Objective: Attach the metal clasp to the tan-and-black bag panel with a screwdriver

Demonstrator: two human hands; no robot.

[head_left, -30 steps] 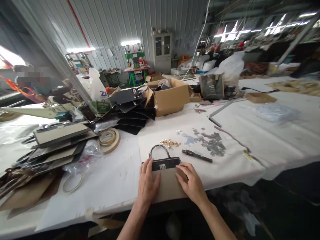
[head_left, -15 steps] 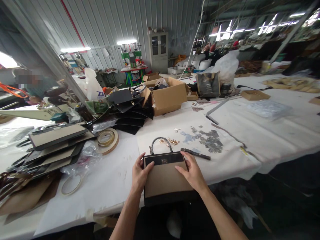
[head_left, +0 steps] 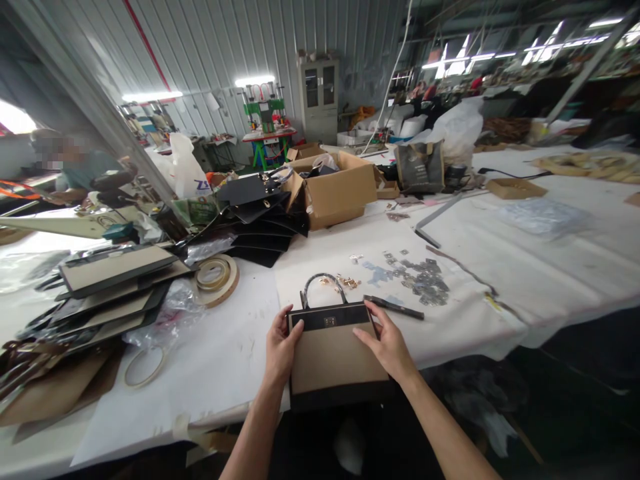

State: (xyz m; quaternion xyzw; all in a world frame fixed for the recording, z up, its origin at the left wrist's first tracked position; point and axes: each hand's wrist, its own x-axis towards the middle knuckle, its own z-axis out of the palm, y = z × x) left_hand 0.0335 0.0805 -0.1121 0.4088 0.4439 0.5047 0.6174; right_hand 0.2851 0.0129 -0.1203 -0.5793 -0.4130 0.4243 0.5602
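Note:
A black and taupe handbag (head_left: 335,357) leans at the table's front edge, its wrapped carrying loop standing up behind the top. On its black upper band sits a small metal plate (head_left: 330,322). My left hand (head_left: 281,343) grips the bag's left upper side, thumb on the front. My right hand (head_left: 387,340) holds the right upper side the same way, with the thumb over the taupe panel. Just behind the right hand lies a dark slim bar-shaped tool (head_left: 395,307). Small gold fittings (head_left: 349,283) are scattered behind the handle, and many grey metal plates (head_left: 425,280) lie further right.
To the left are stacked bag pieces (head_left: 117,270), tape rolls (head_left: 215,273) and crumpled clear plastic (head_left: 175,313). A cardboard box (head_left: 340,197) stands behind beside black panels (head_left: 265,230). A grey angled bar (head_left: 435,223) lies at back right. A person (head_left: 83,170) sits at far left.
The view has shifted very slightly. Both hands keep hold of the handbag, and the left thumb has slid a little along its upper front.

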